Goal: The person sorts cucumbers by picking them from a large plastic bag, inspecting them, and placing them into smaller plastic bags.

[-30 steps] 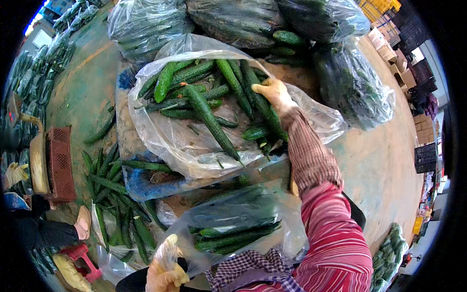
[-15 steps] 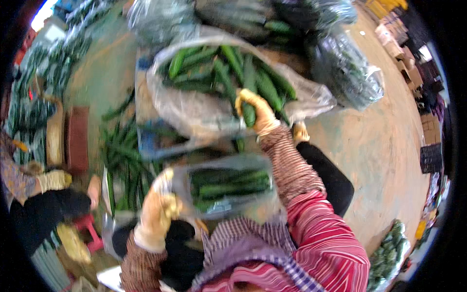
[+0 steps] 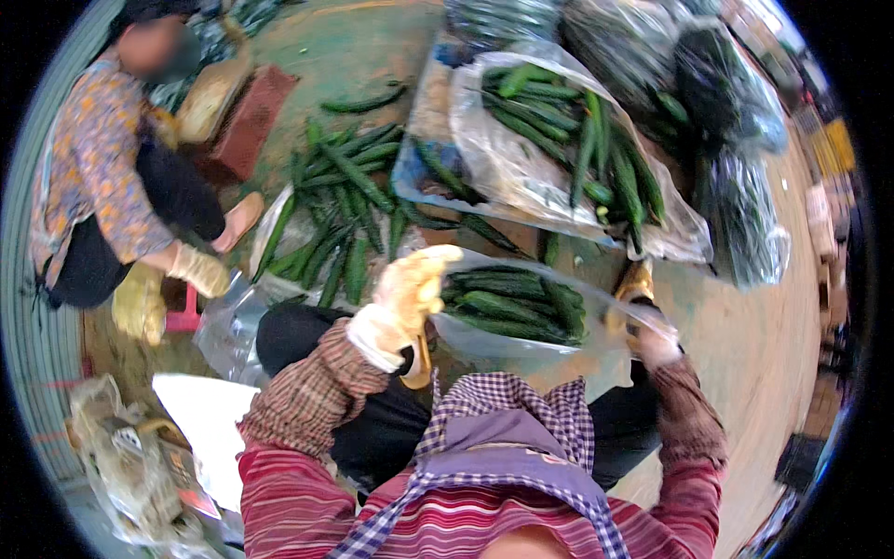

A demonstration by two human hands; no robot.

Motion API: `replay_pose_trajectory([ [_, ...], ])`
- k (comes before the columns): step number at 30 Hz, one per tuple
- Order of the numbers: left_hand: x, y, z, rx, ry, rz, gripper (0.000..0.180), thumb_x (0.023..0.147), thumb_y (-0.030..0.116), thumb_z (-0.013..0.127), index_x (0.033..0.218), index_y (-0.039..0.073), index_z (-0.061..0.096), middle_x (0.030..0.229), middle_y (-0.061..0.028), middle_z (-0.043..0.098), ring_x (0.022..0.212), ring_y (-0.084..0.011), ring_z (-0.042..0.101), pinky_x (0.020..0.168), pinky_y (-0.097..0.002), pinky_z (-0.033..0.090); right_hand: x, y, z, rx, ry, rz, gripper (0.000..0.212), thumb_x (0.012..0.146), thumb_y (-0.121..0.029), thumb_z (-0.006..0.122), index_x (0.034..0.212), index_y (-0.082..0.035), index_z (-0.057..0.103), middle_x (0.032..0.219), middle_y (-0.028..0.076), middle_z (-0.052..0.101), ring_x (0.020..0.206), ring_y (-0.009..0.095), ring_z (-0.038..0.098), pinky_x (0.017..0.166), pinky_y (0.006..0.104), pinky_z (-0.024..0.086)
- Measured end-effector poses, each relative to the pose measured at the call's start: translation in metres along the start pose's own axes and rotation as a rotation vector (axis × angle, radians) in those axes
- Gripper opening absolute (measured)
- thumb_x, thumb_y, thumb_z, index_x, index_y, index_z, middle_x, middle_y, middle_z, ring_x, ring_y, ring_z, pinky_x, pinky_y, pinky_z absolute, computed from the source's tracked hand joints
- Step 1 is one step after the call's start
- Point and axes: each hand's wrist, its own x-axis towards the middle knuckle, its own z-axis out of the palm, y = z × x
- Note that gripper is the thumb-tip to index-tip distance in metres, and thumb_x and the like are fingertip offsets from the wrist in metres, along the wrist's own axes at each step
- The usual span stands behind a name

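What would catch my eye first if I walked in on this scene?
Cucumbers everywhere: both gloved hands, left hand and right hand, hold up a clear plastic bag of cucumbers at the centre. Behind it lies a big open sack of cucumbers, with a loose pile of cucumbers on the floor to the left, where a crouching person works.

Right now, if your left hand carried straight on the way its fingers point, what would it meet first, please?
Probably the loose cucumbers on the floor beyond the left hand, which grips the clear bag of cucumbers; depth is unclear.
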Motion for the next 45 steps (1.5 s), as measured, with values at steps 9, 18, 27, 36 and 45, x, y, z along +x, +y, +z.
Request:
replay_pose_trajectory([
  [9, -0.074, 0.098, -0.052, 0.027, 0.204, 0.410, 0.019, 0.081, 0.012, 0.062, 0.091, -0.004, 0.063, 0.057, 0.0038, 0.048, 0.042, -0.0039, 0.038, 0.039, -0.0180, 0.030, 0.004, -0.078, -0.143, -0.322, 0.955, -0.551, 0.028, 0.068, -0.022, 0.064, 0.089, -0.004, 0.064, 0.109, 0.012, 0.057, 0.110, 0.029, 0.049, 0.099, 0.0481, 0.032],
  [18, -0.162, 0.282, -0.148, -0.052, 0.388, 0.753, 0.017, 0.089, 0.011, 0.052, 0.091, -0.004, 0.060, 0.050, 0.0073, 0.034, 0.039, -0.0041, 0.026, 0.043, -0.0215, 0.033, 0.022, -0.287, -0.304, -0.111, 0.587, -0.748, 0.037, 0.075, -0.038, 0.056, 0.090, -0.006, 0.069, 0.099, 0.015, 0.065, 0.098, 0.032, 0.060, 0.093, 0.0491, 0.035],
  [27, -0.136, 0.252, -0.359, 0.309, 0.503, 0.643, 0.021, 0.079, 0.018, 0.062, 0.091, 0.001, 0.061, 0.076, -0.0034, 0.058, 0.071, -0.0172, 0.056, 0.065, -0.0275, 0.045, 0.073, -0.488, -0.235, -0.396, 0.285, -1.012, 0.033, 0.084, -0.021, 0.047, 0.112, -0.012, 0.062, 0.107, 0.013, 0.065, 0.099, 0.027, 0.062, 0.085, 0.0396, 0.049],
  [36, -0.123, 0.213, -0.369, 0.091, 0.504, 0.408, 0.059, 0.082, 0.005, 0.062, 0.132, 0.008, 0.032, 0.104, -0.0136, 0.055, 0.108, -0.0328, 0.055, 0.090, -0.0612, 0.043, 0.061, -0.375, -0.216, 0.272, 0.475, -1.277, 0.036, 0.085, -0.014, 0.052, 0.120, -0.011, 0.055, 0.098, 0.018, 0.062, 0.093, 0.036, 0.058, 0.078, 0.0445, 0.047],
  [45, -0.121, -0.028, -0.372, 1.361, 1.036, -0.136, 0.073, 0.068, 0.036, 0.072, 0.130, 0.007, 0.046, 0.126, -0.0186, 0.053, 0.115, -0.0332, 0.051, 0.097, -0.0378, 0.041, 0.110, -0.110, 0.044, 0.922, -0.202, -0.227, 0.032, 0.084, -0.012, 0.062, 0.114, 0.001, 0.059, 0.104, 0.009, 0.064, 0.088, 0.015, 0.060, 0.078, 0.0279, 0.049],
])
